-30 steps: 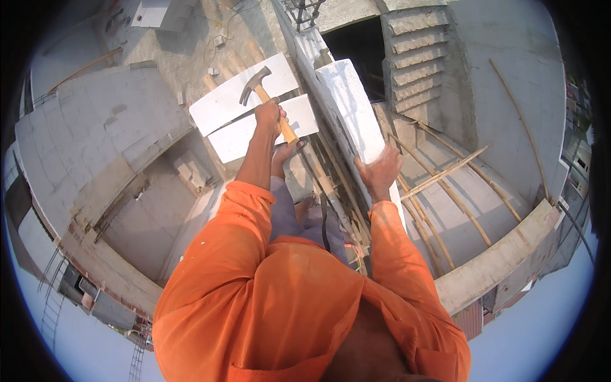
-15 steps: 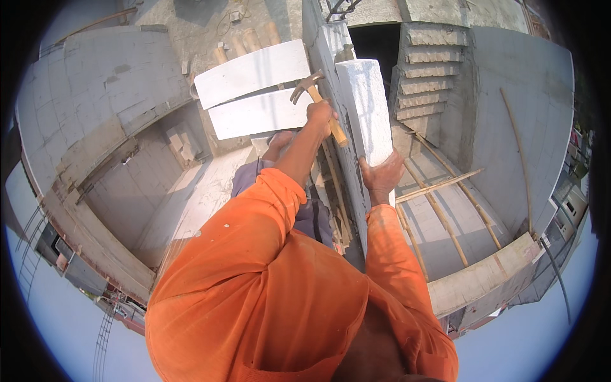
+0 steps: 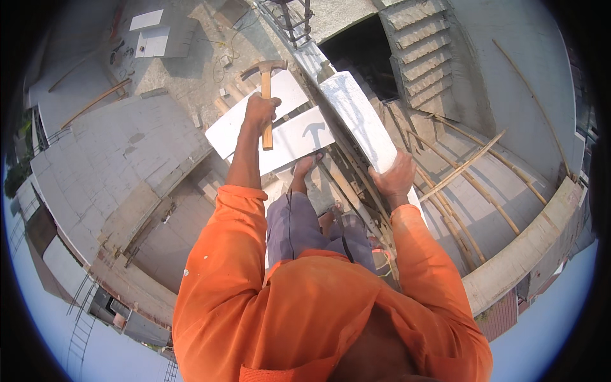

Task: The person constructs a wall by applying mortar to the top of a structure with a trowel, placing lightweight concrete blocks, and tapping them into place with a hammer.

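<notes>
A claw hammer [image 3: 266,83] with a wooden handle is held upright in my left hand [image 3: 261,109], its metal head pointing away from me. My fingers wrap round the middle of the handle, above two flat white blocks. The hammer's shadow falls on the nearer white block [image 3: 289,145]; the farther white block [image 3: 283,92] lies just beyond it. To the right, a long white block [image 3: 359,118] with a rough top lies along the narrow wall. My right hand [image 3: 396,176] grips its near end, the thumb on the left side and the fingers on the right.
Below to the right, bamboo poles [image 3: 474,169] lie across a lower level near concrete stairs [image 3: 420,54] and a dark opening [image 3: 363,54]. Bare rebar [image 3: 293,22] rises at the wall's far end. More white blocks [image 3: 153,38] lie at the back left.
My left hand has swung the hammer up and left, away from the wall and the long block. My right hand stays on the block's near end. The view has turned and shifted.
</notes>
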`<action>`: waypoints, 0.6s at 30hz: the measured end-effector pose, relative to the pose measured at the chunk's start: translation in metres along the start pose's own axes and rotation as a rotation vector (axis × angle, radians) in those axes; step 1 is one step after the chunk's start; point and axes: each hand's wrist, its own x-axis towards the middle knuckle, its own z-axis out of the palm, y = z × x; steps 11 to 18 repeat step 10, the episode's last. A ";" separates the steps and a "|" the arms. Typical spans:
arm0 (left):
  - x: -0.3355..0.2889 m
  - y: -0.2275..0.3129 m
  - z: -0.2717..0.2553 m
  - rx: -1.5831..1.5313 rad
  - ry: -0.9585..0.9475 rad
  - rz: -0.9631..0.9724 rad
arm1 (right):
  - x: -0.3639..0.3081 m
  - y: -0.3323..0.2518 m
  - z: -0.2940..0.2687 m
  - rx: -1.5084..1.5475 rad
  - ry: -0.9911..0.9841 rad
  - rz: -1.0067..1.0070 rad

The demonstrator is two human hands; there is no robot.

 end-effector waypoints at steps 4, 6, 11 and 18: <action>0.010 0.015 0.006 0.440 -0.200 0.180 | 0.000 0.006 0.005 -0.091 -0.011 0.018; 0.013 0.017 0.011 0.702 -0.237 0.359 | 0.000 0.003 0.002 -0.088 -0.023 0.030; 0.002 0.053 0.007 0.527 -0.279 0.102 | -0.004 0.012 0.012 -0.018 -0.038 0.020; 0.002 0.053 0.007 0.527 -0.279 0.102 | -0.004 0.012 0.012 -0.018 -0.038 0.020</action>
